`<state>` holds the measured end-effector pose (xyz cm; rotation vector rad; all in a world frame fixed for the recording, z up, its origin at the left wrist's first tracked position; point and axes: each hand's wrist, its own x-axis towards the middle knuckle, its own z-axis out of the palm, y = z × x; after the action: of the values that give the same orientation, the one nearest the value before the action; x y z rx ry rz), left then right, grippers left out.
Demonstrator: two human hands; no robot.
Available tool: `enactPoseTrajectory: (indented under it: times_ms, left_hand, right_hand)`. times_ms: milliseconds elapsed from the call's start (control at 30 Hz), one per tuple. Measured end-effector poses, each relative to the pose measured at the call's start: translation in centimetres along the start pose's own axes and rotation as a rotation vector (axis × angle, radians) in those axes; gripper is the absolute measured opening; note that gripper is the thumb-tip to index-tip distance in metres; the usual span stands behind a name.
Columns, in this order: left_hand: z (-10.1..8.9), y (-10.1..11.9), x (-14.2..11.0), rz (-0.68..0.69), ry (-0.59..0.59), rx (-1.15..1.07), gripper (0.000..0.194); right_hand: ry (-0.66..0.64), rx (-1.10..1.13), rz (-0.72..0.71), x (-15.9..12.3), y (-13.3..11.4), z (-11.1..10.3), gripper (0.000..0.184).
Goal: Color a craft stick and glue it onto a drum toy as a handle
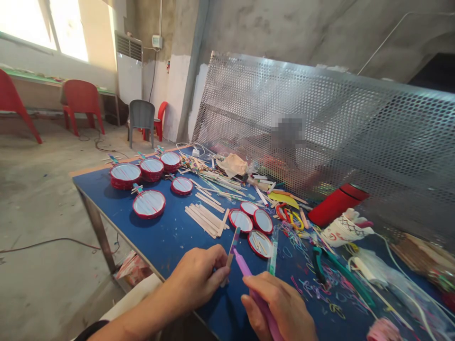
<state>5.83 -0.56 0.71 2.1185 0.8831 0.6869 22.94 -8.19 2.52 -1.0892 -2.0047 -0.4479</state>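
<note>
at the lower centre of the frame i see the left hand (202, 274) pinching a slim flat wooden stick with a teal-and-purple painted end (233, 247) between thumb and fingers. at lower right, the right hand (280, 303) curls around a purple plastic pen (242, 262), its tip against the stick, above the blue tabletop (142, 236).

There is bare blue table (142, 236) at the near left — the round red-rimmed things (148, 203) and flat sticks (204, 219) block the way behind it.
</note>
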Motion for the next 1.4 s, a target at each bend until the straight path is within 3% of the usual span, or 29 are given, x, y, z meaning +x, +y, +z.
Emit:
enactPoseTrajectory:
  times_ms: [667, 867, 1400]
  left_hand:
    - [0.1, 0.0, 0.0, 0.032, 0.015, -0.064, 0.012]
    - [0.1, -0.1, 0.0, 0.025, 0.011, -0.069, 0.012]
    - [0.0, 0.0, 0.2, 0.058, 0.016, -0.059, 0.015]
  right_hand:
    - [0.049, -0.021, -0.027, 0.0, 0.4, 0.6, 0.017]
    - [0.147, -0.031, -0.108, 0.0, 1.0, 1.0, 0.018]
    - [0.042, -0.064, -0.166, 1.2, 0.6, 0.0, 0.018]
